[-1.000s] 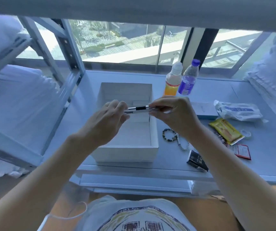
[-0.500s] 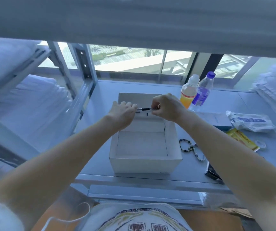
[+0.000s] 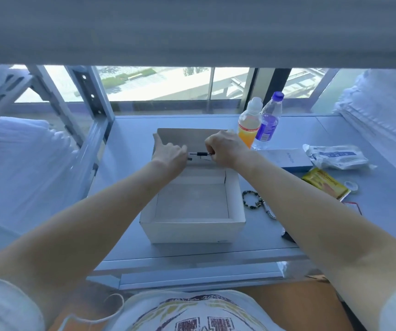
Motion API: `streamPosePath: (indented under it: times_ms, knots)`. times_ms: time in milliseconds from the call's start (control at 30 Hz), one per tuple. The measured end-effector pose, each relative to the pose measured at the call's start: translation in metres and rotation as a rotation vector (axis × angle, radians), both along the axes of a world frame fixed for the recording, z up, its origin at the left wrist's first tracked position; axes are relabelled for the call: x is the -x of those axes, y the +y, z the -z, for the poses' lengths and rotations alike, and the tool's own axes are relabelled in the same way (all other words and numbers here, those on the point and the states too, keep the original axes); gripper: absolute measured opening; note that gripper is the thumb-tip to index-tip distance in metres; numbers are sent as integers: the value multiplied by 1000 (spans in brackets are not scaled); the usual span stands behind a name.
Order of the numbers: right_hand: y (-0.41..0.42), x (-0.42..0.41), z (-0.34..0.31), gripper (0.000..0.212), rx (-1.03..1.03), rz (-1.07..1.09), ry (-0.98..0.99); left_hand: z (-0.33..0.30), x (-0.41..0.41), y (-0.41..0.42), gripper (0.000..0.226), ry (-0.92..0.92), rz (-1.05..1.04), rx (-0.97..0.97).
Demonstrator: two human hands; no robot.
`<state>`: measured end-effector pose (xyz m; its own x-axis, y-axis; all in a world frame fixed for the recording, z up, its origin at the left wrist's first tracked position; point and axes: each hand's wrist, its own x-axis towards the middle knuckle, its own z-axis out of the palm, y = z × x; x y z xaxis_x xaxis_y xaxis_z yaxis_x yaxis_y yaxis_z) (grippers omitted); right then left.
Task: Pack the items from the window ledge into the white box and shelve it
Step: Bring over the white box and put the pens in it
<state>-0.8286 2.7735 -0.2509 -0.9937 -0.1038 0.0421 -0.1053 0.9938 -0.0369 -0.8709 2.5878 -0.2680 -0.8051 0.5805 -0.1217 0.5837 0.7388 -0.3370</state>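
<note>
The open white box (image 3: 236,199) sits on the window ledge (image 3: 132,149) in front of me, nothing visible on its floor. My left hand (image 3: 169,155) and my right hand (image 3: 225,149) are both low over the far end of the box, each pinching one end of a black and silver pen (image 3: 200,154) held level between them. My left index finger points up along the box's back wall. To the right of the box lie a beaded bracelet (image 3: 251,199), a yellow packet (image 3: 324,182), a blue-edged white carton (image 3: 287,160) and a white plastic pack (image 3: 337,157).
An orange drink bottle (image 3: 249,123) and a purple-labelled water bottle (image 3: 268,120) stand just behind my right hand. A metal shelf rack (image 3: 94,111) with white bedding (image 3: 22,161) rises at the left. Folded white linen (image 3: 383,115) is stacked at the right. A small dark item (image 3: 287,236) lies under my right forearm.
Both hands have carried the pen forward and down, from above the box's middle to low at its far end. The camera view has tilted down and pulled back.
</note>
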Motion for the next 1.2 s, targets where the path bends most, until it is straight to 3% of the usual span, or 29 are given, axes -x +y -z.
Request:
streamPosePath:
  times_ms: [100, 233, 333, 467, 700, 900, 1033, 1200]
  knots:
    - [2, 3, -6, 27, -93, 60, -47, 1, -1, 8, 20, -23, 63, -28]
    - [10, -1, -17, 26, -38, 77, -107, 6, 4, 15, 20, -164, 66, -123]
    - [16, -9, -24, 20, 175, 67, -137, 11, 7, 20, 23, -226, 12, -117]
    - [30, -35, -27, 15, 496, 86, 90, 21, 12, 25, 29, -256, -3, -75]
    - [36, -114, 0, 50, 619, 90, 108, 38, 9, 28, 29, -182, 92, -105]
    - [30, -145, 12, 55, 593, 93, 103, 41, 2, 13, 25, -216, 43, -131]
    - [26, -151, 10, 57, 516, 51, 126, 46, -6, 1, 54, -314, -88, -156]
    - [14, -163, 16, 59, 631, 60, 73, 58, -16, 7, 88, -438, -229, -220]
